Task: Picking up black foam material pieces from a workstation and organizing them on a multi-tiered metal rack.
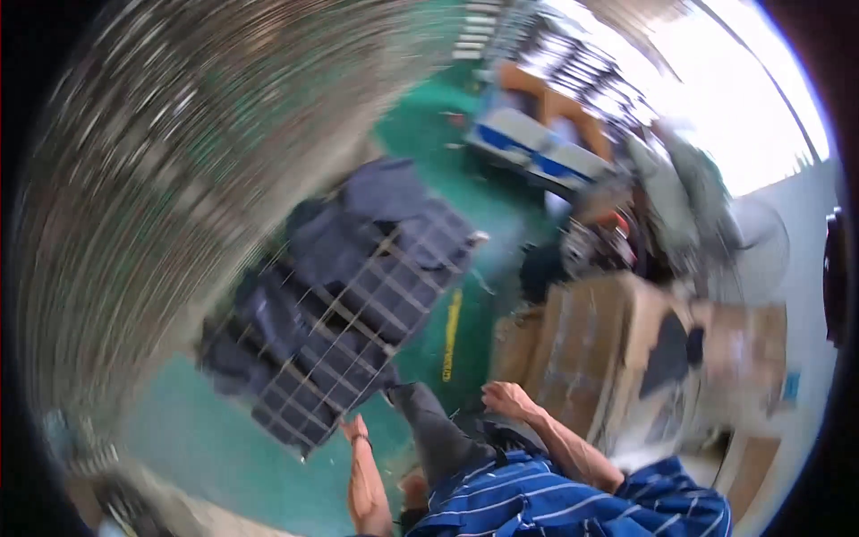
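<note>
A wire-mesh cart (391, 351) filled with dark grey-blue folded cloth pieces (344, 246) stands ahead and to my left. My left hand (354, 427) is at the cart's near rim, its fingers closed about the edge, though blur softens them. Bent at the elbow, my right arm holds my right hand (508, 400) in front of my body. Its fingers are curled in, and I see nothing in them. That hand is nearest to a large brown cardboard box (573, 349), apart from it.
Green floor (429, 116) with a yellow strip (451, 336) runs between the cart and the boxes. A blue-and-white box (537, 148), piled goods and a standing fan (759, 237) line the right side. Motion blur smears the whole left side.
</note>
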The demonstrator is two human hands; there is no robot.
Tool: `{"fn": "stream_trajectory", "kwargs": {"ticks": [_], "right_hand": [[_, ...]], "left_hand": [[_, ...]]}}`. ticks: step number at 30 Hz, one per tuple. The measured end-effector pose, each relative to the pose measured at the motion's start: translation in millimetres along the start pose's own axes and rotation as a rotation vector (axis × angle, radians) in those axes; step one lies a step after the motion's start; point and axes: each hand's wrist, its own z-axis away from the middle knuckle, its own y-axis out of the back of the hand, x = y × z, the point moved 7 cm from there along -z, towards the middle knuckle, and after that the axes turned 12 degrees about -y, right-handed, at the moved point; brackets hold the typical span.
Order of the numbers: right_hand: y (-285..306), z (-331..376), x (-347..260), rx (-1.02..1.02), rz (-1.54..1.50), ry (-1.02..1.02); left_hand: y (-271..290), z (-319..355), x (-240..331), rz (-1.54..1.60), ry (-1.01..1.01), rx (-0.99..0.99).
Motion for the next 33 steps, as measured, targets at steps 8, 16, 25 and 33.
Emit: {"fn": "stream_trajectory", "kwargs": {"ticks": [8,16,25,33], "right_hand": [[59,142,155,0.424,-0.359,-0.191],[-13,282,353,0.842,-0.878,-0.776],[-117,495,505,1.508,-0.615,-1.65],[-147,518,581,1.158,-0.801,-1.643]], "left_hand": [[-57,110,86,-0.12,0.144,-0.211],[-115,163,174,-0.314,0.141,-0.66],[-217,235,218,-0.625,-0.075,-0.796],[-297,306,219,-0.774,-0.234,-0.996]]}}
